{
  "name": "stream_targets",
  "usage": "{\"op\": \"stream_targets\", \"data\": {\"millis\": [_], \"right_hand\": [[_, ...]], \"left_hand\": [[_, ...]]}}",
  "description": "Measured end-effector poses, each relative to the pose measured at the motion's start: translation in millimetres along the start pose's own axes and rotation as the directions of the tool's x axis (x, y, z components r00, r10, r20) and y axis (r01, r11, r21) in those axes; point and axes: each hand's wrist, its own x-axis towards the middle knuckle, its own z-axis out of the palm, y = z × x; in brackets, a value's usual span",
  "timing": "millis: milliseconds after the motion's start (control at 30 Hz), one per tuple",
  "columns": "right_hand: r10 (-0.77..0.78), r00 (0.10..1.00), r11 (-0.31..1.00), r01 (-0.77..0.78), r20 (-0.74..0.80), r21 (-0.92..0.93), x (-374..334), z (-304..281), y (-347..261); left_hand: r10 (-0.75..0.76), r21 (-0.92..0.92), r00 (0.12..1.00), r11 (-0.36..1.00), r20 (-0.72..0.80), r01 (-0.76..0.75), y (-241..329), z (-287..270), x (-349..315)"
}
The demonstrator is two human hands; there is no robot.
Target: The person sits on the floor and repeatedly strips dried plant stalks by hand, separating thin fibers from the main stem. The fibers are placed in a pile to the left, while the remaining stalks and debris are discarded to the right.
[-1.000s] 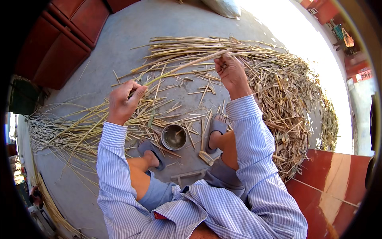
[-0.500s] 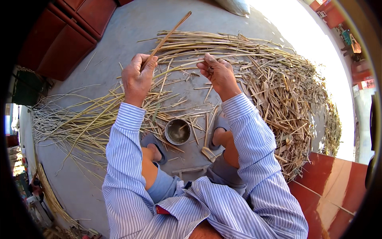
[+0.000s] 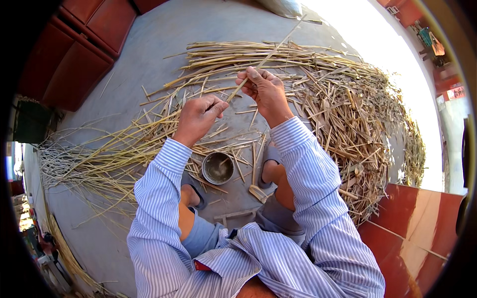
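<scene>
A long thin pale stalk [image 3: 279, 45] slants up and away to the right between my hands. My right hand [image 3: 267, 93] is closed round it partway along, thumb against the fingers. My left hand [image 3: 198, 118] pinches its near end, a little lower and to the left. Beyond and below the hands lie dry stalks [image 3: 238, 52] in a long bundle on the grey floor. Peeled yellowish stems [image 3: 119, 144] fan out to the left, their thin tips at the far left.
Between my feet stands a round metal bowl [image 3: 218, 168] with murky liquid and a small stick. A heap of dry husks and broken pieces [image 3: 348, 124] covers the right side. A dark red sofa [image 3: 79, 49] stands at upper left, a pale sack [image 3: 282, 7] at the top.
My left hand has moved right and nearer, and the brown strip it held upright is gone from it. The stalk in my right hand now points up to the right.
</scene>
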Motion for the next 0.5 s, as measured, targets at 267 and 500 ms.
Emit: {"op": "stream_targets", "data": {"millis": [267, 500], "right_hand": [[-0.103, 0.988, 0.98, 0.081, -0.115, -0.179, 0.6, 3.0, -3.0], [-0.203, 0.927, 0.977, 0.213, -0.315, -0.003, 37.2, -87.4, -44.3]], "left_hand": [[0.076, 0.239, 0.997, 0.968, 0.023, -0.079, -6.0, -6.6, -10.6], [0.065, 0.236, 0.976, 0.965, 0.21, -0.115, -13.5, -37.8, -41.3]]}}
